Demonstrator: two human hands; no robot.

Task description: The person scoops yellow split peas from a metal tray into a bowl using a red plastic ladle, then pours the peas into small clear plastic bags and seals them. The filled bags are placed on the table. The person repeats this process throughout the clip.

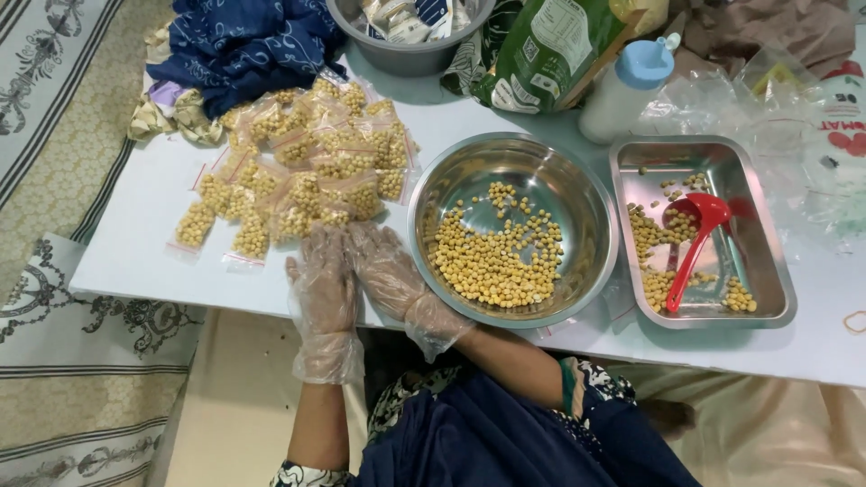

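Both hands are being held flat and side by side at the near edge of the white table (135, 261), each one covered by a thin clear plastic glove. The left hand (322, 275) and the right hand (383, 269) are lying with fingers stretched out and nothing closed between them; if a small bag is being pressed under the fingertips, it cannot be told from this view. Just beyond the fingertips the pile of small filled bags (302, 171) of yellow chickpeas is lying, with its nearest bags almost touched. Directly to the right of the right hand the round steel bowl (512, 230) is standing, with loose chickpeas (496, 257) gathered in its near half. Further right, well apart from both hands, the rectangular steel tray (702, 230) is holding a red plastic scoop (693, 243) and more chickpeas. For good work here, the palms are better kept level and the pressure even, so that the nearest bags are being flattened and sealed without being pushed off the edge, and the loose gloves are not being caught.
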